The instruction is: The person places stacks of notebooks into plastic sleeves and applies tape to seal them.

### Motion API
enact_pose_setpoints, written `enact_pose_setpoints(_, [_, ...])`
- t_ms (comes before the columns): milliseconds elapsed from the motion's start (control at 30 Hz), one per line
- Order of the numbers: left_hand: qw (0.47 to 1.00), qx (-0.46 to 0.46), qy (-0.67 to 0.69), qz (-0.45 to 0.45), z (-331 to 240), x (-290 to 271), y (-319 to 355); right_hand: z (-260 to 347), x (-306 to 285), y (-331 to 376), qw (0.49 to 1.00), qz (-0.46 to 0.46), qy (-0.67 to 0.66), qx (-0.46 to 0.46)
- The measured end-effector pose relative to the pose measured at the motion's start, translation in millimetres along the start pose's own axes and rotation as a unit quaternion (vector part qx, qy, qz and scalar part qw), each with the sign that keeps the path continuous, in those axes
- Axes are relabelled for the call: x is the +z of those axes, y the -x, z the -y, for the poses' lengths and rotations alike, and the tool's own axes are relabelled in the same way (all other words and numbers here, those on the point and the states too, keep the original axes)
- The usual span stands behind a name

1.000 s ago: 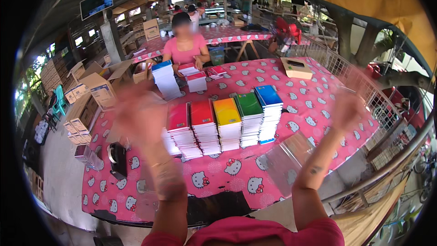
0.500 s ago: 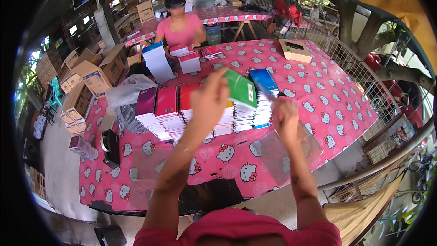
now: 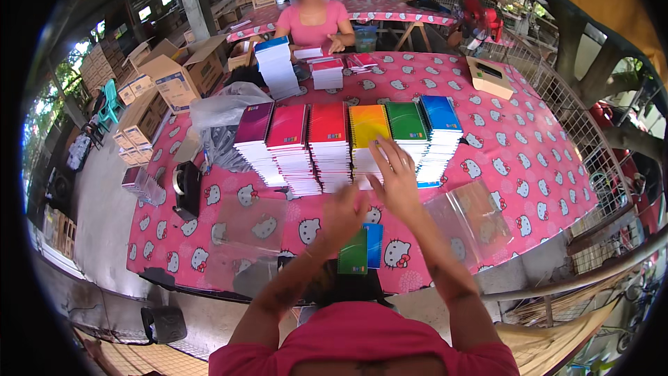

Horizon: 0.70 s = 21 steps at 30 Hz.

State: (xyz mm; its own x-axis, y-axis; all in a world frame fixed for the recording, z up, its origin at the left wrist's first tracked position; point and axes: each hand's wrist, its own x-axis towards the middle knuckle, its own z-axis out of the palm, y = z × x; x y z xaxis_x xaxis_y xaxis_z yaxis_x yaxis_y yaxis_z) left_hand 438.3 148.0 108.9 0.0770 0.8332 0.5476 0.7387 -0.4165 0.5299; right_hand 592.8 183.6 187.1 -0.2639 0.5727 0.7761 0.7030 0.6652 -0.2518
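Head view, looking down on a table point(image 3: 529, 167) under a pink cartoon-cat cloth.

Left hand point(image 3: 346, 214): over the near edge of the table, fingers curled together on the top of a green spiral notebook point(image 3: 354, 253). The notebook stands roughly upright, long axis running away from the person, cover facing the camera. A blue notebook point(image 3: 374, 244) sits just beside it on its right, touching, same orientation; whether the left hand also grips it cannot be told.

Right hand point(image 3: 396, 175): fingers spread apart, nothing held, palm down at the near end of the yellow notebook stack point(image 3: 369, 129), fingertips over the gap toward the green stack point(image 3: 407, 124).

Row of six stacks across the table's middle, left to right: magenta point(image 3: 253, 125), pink-red point(image 3: 288, 129), red point(image 3: 327, 125), yellow, green, blue point(image 3: 440, 115). Stacks touch side to side, spiral edges toward the far side.

Containers: clear plastic sleeves point(image 3: 473, 216) lie flat near the right near corner, contents not discernible; another pile of clear sleeves point(image 3: 247, 226) lies near the left near corner, apparently empty. An open cardboard box point(image 3: 182, 73) stands off the table's far left corner; contents hidden. A flat tan box point(image 3: 490, 76) rests by the far right edge, closed.

A person in a pink shirt point(image 3: 313, 17) sits at the far edge beside a tall blue-topped stack point(image 3: 277, 66).
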Motion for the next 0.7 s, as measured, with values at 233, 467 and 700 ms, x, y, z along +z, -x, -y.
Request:
enact_pose_setpoints(233, [0.961, 0.167, -0.213, -0.055, 50, -97, -87, 2, -24, 9, 0.996, -0.059, -0.062, 0.037])
enact_pose_setpoints(467, [0.966, 0.248, -0.051, 0.049, 6, -95, 33, -56, 56, 200, 0.861, 0.188, -0.441, 0.171])
enact_pose_setpoints(700, [0.980, 0.173, -0.011, 0.100, 25, -32, 104, -66, 5, 76, 0.993, -0.003, -0.030, 0.112])
